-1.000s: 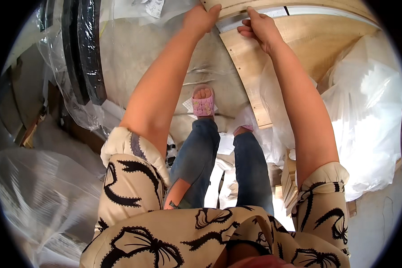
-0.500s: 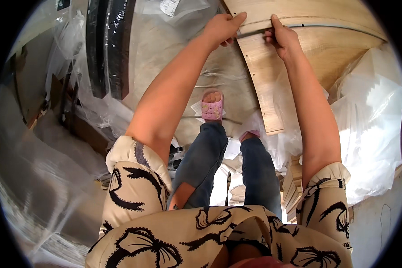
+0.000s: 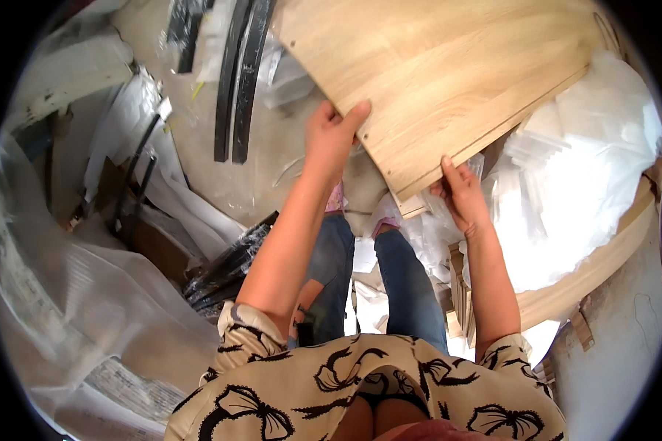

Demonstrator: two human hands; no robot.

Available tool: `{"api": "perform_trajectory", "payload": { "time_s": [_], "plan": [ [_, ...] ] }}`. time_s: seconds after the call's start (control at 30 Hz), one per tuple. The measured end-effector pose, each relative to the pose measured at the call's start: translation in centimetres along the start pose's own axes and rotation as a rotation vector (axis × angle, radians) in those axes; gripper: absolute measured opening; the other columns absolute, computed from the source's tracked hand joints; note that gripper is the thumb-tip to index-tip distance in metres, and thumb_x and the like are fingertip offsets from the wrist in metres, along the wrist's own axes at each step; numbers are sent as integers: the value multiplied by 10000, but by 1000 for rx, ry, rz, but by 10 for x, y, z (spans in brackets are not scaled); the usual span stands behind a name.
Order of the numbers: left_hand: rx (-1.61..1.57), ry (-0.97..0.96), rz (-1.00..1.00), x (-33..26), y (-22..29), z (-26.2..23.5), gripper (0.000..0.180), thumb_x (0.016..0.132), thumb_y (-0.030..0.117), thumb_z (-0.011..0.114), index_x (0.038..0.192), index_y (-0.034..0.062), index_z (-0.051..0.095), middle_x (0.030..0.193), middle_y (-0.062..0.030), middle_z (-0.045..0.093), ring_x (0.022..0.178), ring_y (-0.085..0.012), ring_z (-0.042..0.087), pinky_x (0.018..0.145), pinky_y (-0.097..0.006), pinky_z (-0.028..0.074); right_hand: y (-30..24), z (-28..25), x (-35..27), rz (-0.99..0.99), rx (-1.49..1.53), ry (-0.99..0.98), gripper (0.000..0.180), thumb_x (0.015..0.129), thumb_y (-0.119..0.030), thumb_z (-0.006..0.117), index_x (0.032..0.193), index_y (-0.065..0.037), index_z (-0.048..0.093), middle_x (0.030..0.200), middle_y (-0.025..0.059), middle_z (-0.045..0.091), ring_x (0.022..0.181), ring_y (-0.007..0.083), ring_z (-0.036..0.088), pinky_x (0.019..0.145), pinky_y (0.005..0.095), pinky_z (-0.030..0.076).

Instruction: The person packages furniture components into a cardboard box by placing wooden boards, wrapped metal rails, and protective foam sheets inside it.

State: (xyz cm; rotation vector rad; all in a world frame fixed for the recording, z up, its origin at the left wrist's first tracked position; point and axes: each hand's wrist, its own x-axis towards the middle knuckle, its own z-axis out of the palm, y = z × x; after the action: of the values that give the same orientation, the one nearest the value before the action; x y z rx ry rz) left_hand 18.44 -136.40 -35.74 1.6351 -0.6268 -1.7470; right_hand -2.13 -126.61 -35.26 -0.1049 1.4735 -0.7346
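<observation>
A broad light wood-grain panel [image 3: 449,66] lies in both my hands, its near corner pointing toward my feet. My left hand [image 3: 331,136] grips the left edge, thumb on the top face and fingers curled underneath. Along the near grooved edge, my right hand [image 3: 460,192] pinches the board with its thumb on top. Small dark holes dot the left border. Beneath the near corner the end of another wooden board [image 3: 412,206] shows; most of it is hidden.
Black wrapped strips [image 3: 241,88] lie on the floor at the far left, with more black pieces [image 3: 232,268] beside my left leg. Crumpled clear plastic sheeting [image 3: 566,191] covers the right side, over a long curved-looking wooden board [image 3: 596,275]. Plastic film [image 3: 103,294] drapes the left.
The panel has come nearer and turned, so its corner now points at me. Both hands have moved lower in the picture, still gripping it. My view has shifted.
</observation>
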Motion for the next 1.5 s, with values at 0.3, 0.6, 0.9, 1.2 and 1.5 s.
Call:
{"api": "perform_trajectory", "payload": {
  "time_s": [0.3,0.6,0.9,1.2,1.5],
  "plan": [
    [138,-151,-316,-27,47,-9,436,756,319,670,1014,-6,537,767,-50,590,639,-134,564,589,-248,466,-28,4,-52,34,162,-49,307,858,-303,541,986,-26,519,887,89,604,769,180,605,659,277,523],
    [-204,251,27,44,93,-83,937,723,551,607,1371,86,115,1345,-117,254,1130,-295,397,827,-407,438,-17,7,-37,44,116,-61,370,842,-299,566,1033,5,478,864,126,599,722,216,616,637,305,534],
    [1084,418,388,90,143,-82,598,765,569,489,992,28,605,982,-188,603,932,-300,575,754,-380,454,-43,9,-84,-34,47,-9,308,875,-260,517,1037,0,487,871,123,600,717,197,613,618,294,534],
    [1140,-193,180,90,290,-41,721,797,592,412,1105,-49,533,1128,-244,519,1077,-388,476,933,-358,353,-67,58,-213,-34,106,-100,360,872,-274,505,1117,-17,443,975,132,592,819,230,607,676,365,528],
    [1519,56,229,-51,424,-74,768,732,648,468,802,-102,616,863,-284,592,855,-389,580,756,-424,437,-64,124,-277,-241,-406,-534,508,839,-260,532,1265,-34,370,1313,130,379,1133,260,432,938,333,345]
  ]
}}
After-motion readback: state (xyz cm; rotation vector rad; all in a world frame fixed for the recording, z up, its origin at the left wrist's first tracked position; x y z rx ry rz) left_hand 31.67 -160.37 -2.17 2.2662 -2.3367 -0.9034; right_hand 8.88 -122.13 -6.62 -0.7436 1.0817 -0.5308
